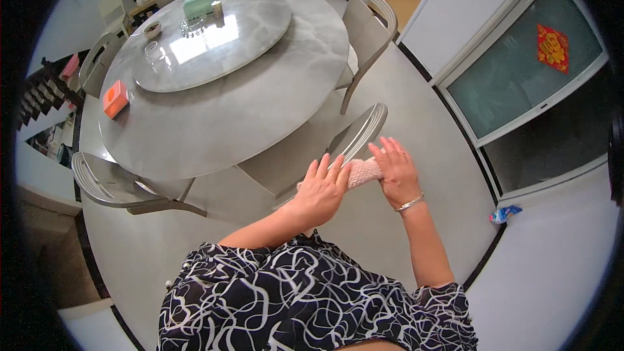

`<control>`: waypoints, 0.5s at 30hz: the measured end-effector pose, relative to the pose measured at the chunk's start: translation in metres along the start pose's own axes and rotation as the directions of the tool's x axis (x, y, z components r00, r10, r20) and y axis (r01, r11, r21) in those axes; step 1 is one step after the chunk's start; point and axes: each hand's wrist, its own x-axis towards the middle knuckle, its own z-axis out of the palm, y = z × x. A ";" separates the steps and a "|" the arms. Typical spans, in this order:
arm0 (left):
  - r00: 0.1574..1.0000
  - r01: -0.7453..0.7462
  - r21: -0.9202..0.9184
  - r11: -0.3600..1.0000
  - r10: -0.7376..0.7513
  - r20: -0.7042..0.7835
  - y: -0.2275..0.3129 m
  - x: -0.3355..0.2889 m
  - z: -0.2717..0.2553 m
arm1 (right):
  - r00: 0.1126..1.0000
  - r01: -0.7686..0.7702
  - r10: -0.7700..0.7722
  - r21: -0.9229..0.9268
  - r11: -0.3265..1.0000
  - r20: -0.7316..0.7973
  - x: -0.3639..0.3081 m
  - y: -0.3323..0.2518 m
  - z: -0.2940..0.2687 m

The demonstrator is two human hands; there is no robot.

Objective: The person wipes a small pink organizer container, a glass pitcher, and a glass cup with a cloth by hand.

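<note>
1. A pink rolled cloth (364,171) is held in the air between both hands, above the floor and just in front of a grey chair back (359,135).
2. The left hand (323,188) lies flat against the cloth's near end, fingers spread and straight; its grip is loose, pressing rather than closing.
3. The right hand (395,170) wraps the far end, its grip curled round the roll; a metal bracelet (411,203) sits on that wrist.
4. Behind stands a round grey marble worktop (260,104) with a turntable (214,36) on it.
5. An orange box (116,98) lies near the worktop's left edge, well apart from the hands.
6. A green tissue box (199,3) rests on the turntable.
</note>
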 end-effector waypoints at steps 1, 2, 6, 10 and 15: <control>0.998 0.020 0.070 0.997 -0.025 0.062 0.001 0.009 0.009 | 0.996 0.084 -0.085 -0.052 0.995 -0.006 0.006 0.014 0.008; 0.997 0.035 0.062 0.997 -0.039 0.067 0.000 0.015 0.021 | 0.992 0.122 -0.123 -0.067 0.990 -0.009 0.012 0.027 0.018; 0.980 0.189 -0.213 0.959 -0.171 0.101 0.000 0.028 0.017 | 0.942 0.336 -0.337 0.065 0.940 -0.001 0.048 0.058 0.035; 0.921 0.336 0.027 0.941 -0.322 -0.220 0.001 0.052 -0.018 | 0.832 0.545 -0.522 0.103 0.832 -0.188 0.115 0.070 0.012; 0.801 0.598 0.117 0.793 -0.596 -0.061 0.019 0.077 -0.001 | 0.682 0.703 -0.731 0.274 0.656 -0.002 0.132 0.110 0.050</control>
